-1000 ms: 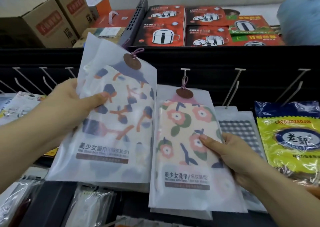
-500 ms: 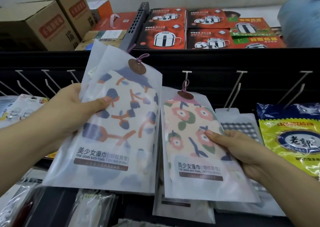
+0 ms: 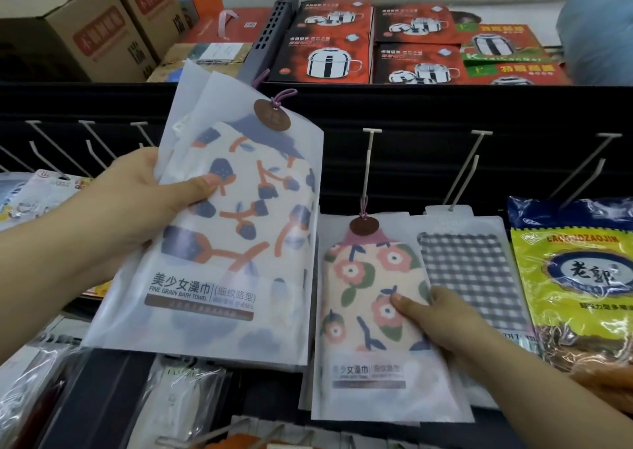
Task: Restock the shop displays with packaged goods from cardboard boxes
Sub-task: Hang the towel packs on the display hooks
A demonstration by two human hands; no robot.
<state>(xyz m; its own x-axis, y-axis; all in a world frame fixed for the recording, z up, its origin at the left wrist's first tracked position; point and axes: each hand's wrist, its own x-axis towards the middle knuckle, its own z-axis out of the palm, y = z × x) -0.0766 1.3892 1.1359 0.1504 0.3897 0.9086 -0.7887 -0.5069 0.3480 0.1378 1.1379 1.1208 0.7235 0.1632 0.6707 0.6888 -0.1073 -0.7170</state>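
Left hand: the left hand (image 3: 137, 202) grips a stack of frosted bath towel packs (image 3: 219, 243), thumb across the front and fingers behind; the front pack shows a blue and orange print and a brown round tag at its top.
Right hand: the right hand (image 3: 442, 322) pinches the floral towel pack (image 3: 373, 315) at its right edge, thumb on the front.
Floral pack: it hangs by its purple loop from a white peg hook (image 3: 368, 167), lower than the stack and just to the right of it.
Display wall: a black slotted panel (image 3: 411, 113) carries more white hooks, several of them bare.
Neighbours: a checked cloth pack (image 3: 476, 270) hangs just right of the floral pack, partly behind it; a yellow bag (image 3: 575, 277) hangs further right.
Top shelf: red boxes with pictures of steel pots (image 3: 329, 51) lie flat there; brown cardboard boxes (image 3: 92, 34) stand at the left, closed, so their contents cannot be seen.
Below: more clear plastic packets (image 3: 178, 404), blurred.
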